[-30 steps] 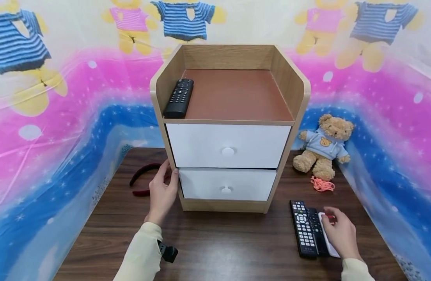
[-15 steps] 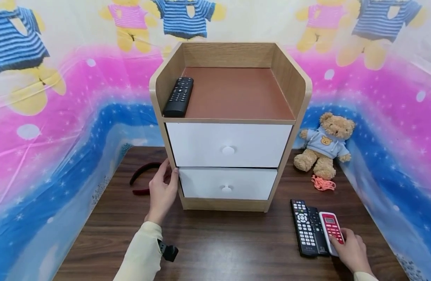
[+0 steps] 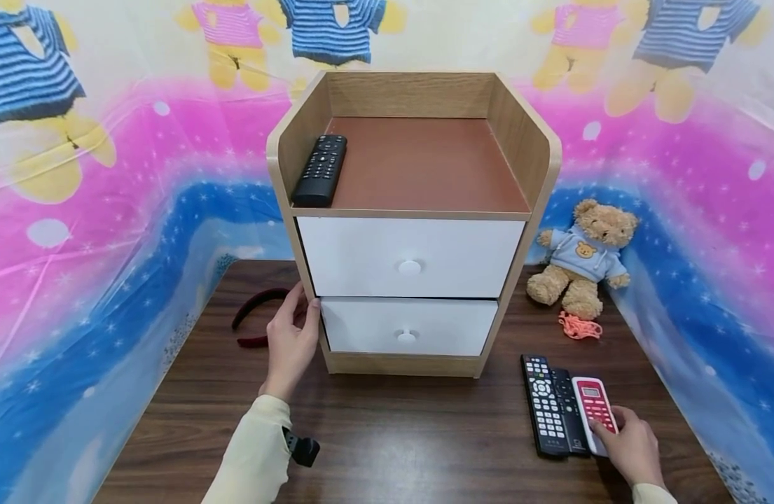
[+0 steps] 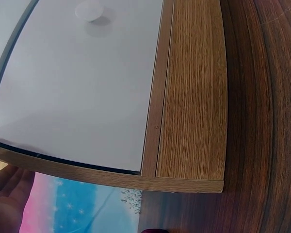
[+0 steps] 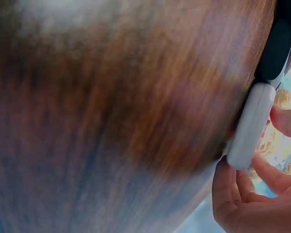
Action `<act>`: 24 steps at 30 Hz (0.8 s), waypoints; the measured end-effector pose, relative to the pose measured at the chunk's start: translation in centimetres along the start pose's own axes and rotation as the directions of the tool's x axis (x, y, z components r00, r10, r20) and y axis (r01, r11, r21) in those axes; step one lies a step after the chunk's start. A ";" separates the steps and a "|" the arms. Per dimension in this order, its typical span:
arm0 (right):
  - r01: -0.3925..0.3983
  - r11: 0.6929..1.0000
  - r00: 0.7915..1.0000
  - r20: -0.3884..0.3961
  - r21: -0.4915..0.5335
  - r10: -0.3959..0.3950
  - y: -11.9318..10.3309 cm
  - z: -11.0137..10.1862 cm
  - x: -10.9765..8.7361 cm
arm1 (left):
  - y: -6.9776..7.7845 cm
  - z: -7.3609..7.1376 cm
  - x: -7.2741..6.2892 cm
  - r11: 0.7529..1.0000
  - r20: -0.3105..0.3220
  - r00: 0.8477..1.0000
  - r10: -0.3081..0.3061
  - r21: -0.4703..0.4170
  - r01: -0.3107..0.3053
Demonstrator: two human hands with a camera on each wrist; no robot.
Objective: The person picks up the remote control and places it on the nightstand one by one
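The small two-drawer cabinet [image 3: 402, 287] stands upright on the table, both drawers pushed in. My left hand [image 3: 290, 343] touches its left front edge, thumb toward the front and fingers along the side panel; in the left wrist view, part of the left hand [image 4: 9, 201] shows beside that edge. My right hand [image 3: 635, 448] pinches the near end of a red-and-white remote control [image 3: 593, 402], with the thumb on its left part. In the right wrist view, the fingers hold the white remote [image 5: 252, 128] from its sides. Left of it lie a slim black remote [image 3: 569, 413] and a longer black remote [image 3: 541, 406].
Another black remote [image 3: 321, 171] lies on the cabinet's top shelf. A dark red headband [image 3: 251, 315] lies left of the cabinet. At the back right sits a teddy bear [image 3: 585, 255] behind a pink-orange bundle of cord [image 3: 578, 326]. Printed cloth [image 3: 122, 210] surrounds the table.
My right hand has moved from above the red-and-white remote down toward its near right end and now grips it. The left hand stays at the cabinet.
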State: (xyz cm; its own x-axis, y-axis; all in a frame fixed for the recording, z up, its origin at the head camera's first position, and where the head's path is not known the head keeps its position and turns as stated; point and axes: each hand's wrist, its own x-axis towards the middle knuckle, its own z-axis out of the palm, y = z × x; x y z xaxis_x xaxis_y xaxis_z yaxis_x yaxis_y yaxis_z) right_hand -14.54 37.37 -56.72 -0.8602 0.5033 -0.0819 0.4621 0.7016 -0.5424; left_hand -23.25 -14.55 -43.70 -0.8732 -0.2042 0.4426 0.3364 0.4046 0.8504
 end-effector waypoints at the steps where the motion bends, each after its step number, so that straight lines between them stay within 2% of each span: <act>1: 0.008 1.000 1.000 -0.010 0.007 -0.008 0.1 0.0 0.0 | 0.0 0.0 0.0 1.000 -0.002 1.000 0.001 0.000 -0.001; 11: 0.022 1.000 0.997 -0.071 0.013 -0.021 -0.6 -0.3 -0.2 | 0.0 0.1 0.0 1.000 -0.007 1.000 0.012 0.000 -0.012; 19: 0.000 0.997 1.000 -0.017 0.073 0.001 -1.1 -1.4 -0.1 | -0.2 0.1 -0.1 1.000 -0.008 1.000 0.021 0.003 -0.021; 24: 0.013 0.993 0.999 -0.051 0.115 -0.007 -1.9 -2.1 -0.3 | -0.3 0.1 -0.1 1.000 -0.007 1.000 0.023 0.007 -0.023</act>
State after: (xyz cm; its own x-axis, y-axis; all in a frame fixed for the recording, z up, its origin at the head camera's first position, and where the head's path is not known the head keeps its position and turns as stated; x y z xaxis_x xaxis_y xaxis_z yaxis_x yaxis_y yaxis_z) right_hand -14.72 36.98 -53.92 -0.8513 0.5235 -0.0358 0.4234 0.6452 -0.6360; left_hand -23.29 -14.54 -44.01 -0.8628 -0.2012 0.4637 0.3537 0.4150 0.8382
